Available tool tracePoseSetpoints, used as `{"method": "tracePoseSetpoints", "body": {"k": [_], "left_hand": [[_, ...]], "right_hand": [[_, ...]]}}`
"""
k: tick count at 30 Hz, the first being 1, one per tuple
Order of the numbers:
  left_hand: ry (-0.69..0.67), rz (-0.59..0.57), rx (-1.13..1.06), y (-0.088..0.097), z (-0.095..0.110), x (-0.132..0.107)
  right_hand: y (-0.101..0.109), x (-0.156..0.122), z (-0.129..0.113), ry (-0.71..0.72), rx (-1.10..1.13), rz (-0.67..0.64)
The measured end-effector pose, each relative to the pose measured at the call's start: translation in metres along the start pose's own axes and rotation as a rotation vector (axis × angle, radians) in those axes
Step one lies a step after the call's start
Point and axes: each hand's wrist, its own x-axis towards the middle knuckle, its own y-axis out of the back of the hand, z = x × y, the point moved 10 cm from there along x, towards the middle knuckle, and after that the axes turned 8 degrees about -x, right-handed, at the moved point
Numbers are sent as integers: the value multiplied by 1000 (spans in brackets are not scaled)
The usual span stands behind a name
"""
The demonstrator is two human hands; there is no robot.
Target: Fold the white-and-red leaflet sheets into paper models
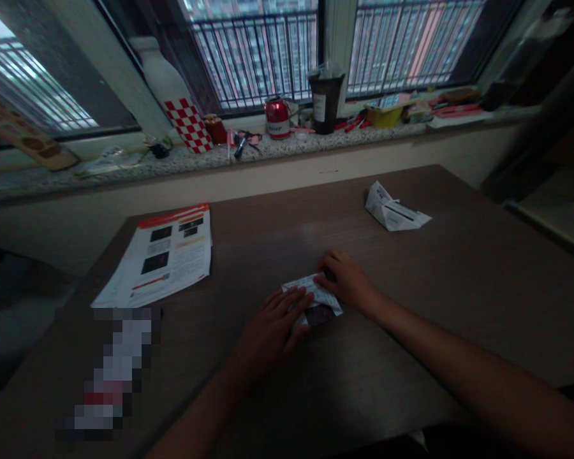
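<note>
A small folded sheet of printed paper [316, 299] lies on the dark wooden table [411, 357] just in front of me. My left hand [272, 328] rests flat on its left part, fingers stretched out and pressing down. My right hand [347, 280] lies on its upper right part with the fingers curled down onto the paper. Both forearms reach in from the bottom edge.
A stack of printed leaflets [165, 255] lies at the table's left. Another folded paper piece [395, 209] sits at the far right. A blurred-out item [110, 373] is at the near left. The windowsill [287, 150] holds a checked bottle [182, 102], red can [277, 118], dark cup [326, 102] and clutter.
</note>
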Motion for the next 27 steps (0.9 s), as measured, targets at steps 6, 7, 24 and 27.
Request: {"method": "tracePoseSetpoints", "body": {"k": [6, 7, 24, 27], "left_hand": [[-14, 11, -41, 2, -2, -2], [-20, 12, -38, 2, -1, -2], [-75, -22, 27, 5, 2, 1], [-76, -23, 25, 6, 3, 1]], "right_hand": [[2, 0, -2, 13, 11, -6], [2, 0, -2, 11, 8, -7], [1, 3, 1, 11, 9, -34], [0, 3, 2, 19, 5, -26]]}}
